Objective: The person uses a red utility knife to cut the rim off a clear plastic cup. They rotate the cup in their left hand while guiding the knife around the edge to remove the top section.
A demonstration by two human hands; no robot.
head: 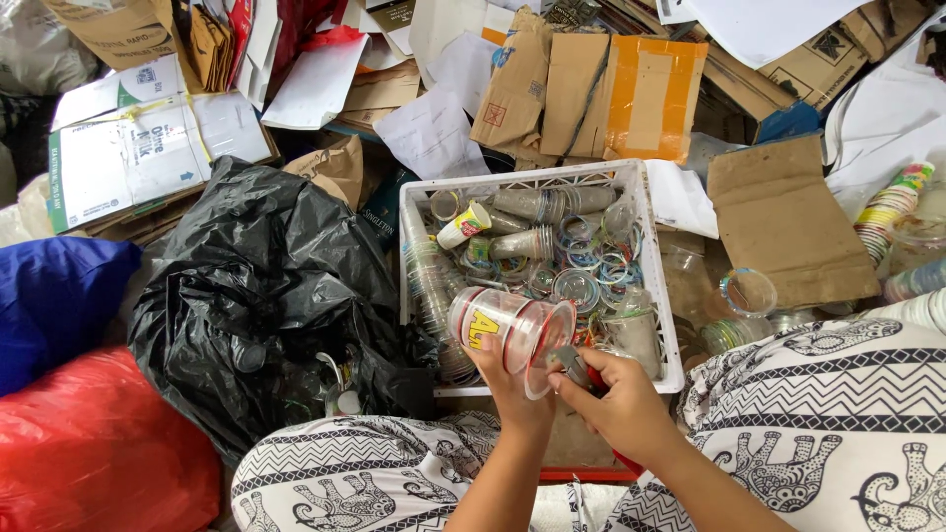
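Note:
My left hand [505,386] holds a clear plastic cup [503,330] with a red rim and a yellow and red label, tipped on its side over the near edge of a white crate. My right hand [619,404] grips a small red-handled tool [576,366] whose tip touches the cup's rim. The white plastic crate [652,236] in front of me holds several stacked clear cups and loose plastic rings. My knees in elephant-print cloth [838,414] frame both hands.
A crumpled black plastic bag [266,286] lies left of the crate. A red bag [89,443] and a blue bag [54,296] sit at far left. Flattened cardboard [788,222] and paper pile up behind. Cup stacks [887,212] lie at right.

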